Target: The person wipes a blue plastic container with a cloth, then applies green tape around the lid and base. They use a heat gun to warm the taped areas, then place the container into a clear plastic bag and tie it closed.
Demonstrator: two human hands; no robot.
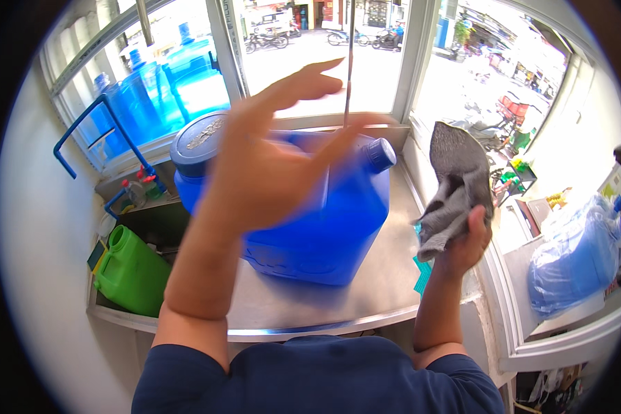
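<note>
The left hand (269, 162) hovers blurred, fingers (310, 76) spread wide and holding nothing, just above a large blue plastic jerrycan (324, 228) lying on the steel bench (324, 303). The right hand (466, 241) grips a crumpled grey cloth (455, 186), raised beside the jerrycan. A green plastic jug (131, 272) sits left.

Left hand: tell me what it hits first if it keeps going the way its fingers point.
The left hand is open and blurred, fingers pointing up and right, above the blue jug. Along that line the window frame probably comes first, though depth is unclear.
</note>
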